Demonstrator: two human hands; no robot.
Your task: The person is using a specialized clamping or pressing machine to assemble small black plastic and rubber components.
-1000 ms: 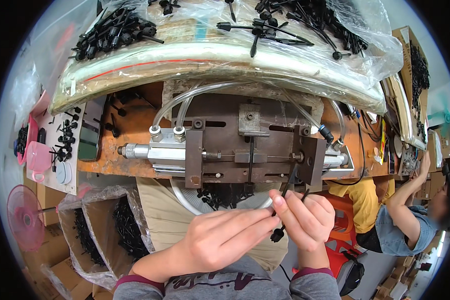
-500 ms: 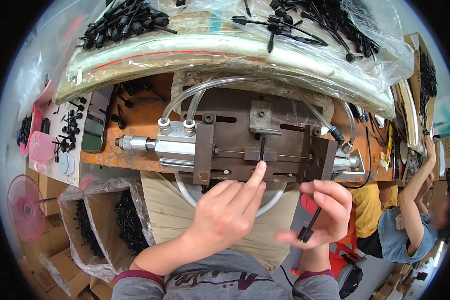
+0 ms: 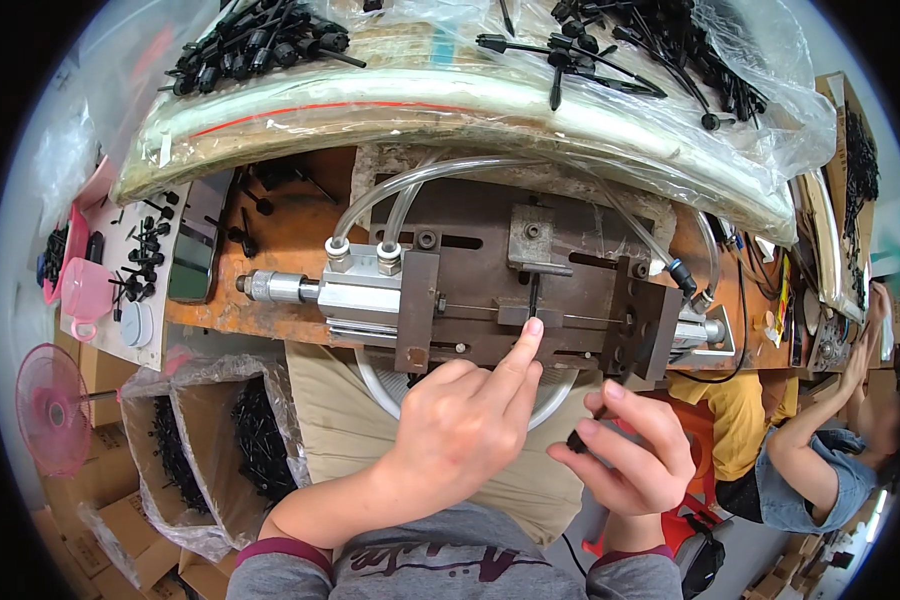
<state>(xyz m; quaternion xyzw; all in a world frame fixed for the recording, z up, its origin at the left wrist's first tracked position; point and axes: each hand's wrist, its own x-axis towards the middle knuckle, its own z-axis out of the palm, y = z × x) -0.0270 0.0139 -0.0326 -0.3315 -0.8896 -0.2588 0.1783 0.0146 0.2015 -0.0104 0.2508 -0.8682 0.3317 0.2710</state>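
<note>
My left hand (image 3: 470, 410) stretches its index finger onto the near end of a thin black rod (image 3: 534, 292), its other fingers loosely bent and holding nothing. That rod lies upright in the picture across a small grooved block (image 3: 515, 312) in the middle of a dark metal fixture (image 3: 460, 270). Beyond it, a bolted metal clamp block (image 3: 531, 235) covers the rod's far end. Closer to me and to the right, my right hand (image 3: 635, 450) is closed on a black stem with a toothed head (image 3: 576, 441); fingers hide much of the stem.
Silver air cylinders (image 3: 363, 305) with clear hoses (image 3: 430, 175) flank the fixture. A plastic-wrapped ledge (image 3: 450, 105) beyond holds piles of black stems (image 3: 255, 45). Lined boxes (image 3: 210, 450) of black parts and a pink fan (image 3: 52, 410) are at left. Another person (image 3: 820, 460) works at right.
My right hand has closed its fingers around the black stem, turning it and drawing it nearer my left hand. The left index finger stays on the rod; the whole view has shifted slightly.
</note>
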